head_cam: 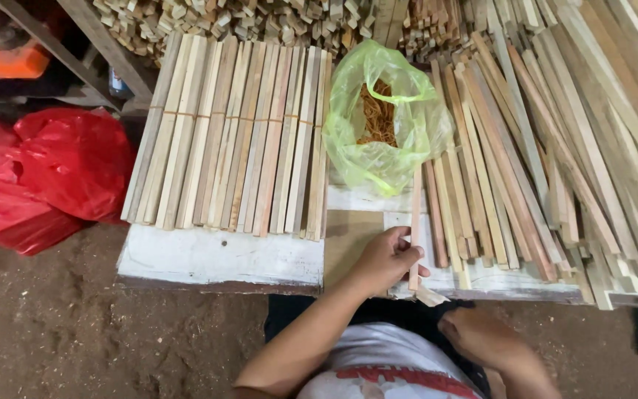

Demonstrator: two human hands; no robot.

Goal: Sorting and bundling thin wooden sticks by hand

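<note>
At the bench edge, left hand (pixel 384 258) pinches a wooden slat (pixel 415 222); right hand (pixel 481 336) lies loosely curled, empty.

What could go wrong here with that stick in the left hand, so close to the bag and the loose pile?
The left hand holds one thin wooden stick whose far end lies against the green plastic bag; pushing it forward could snag or tip the bag of rubber bands. The loose slats on the right lean unevenly and overhang the white table, so a nudge might send some sliding off. The right hand is low, near the lap, offering no support.
</note>
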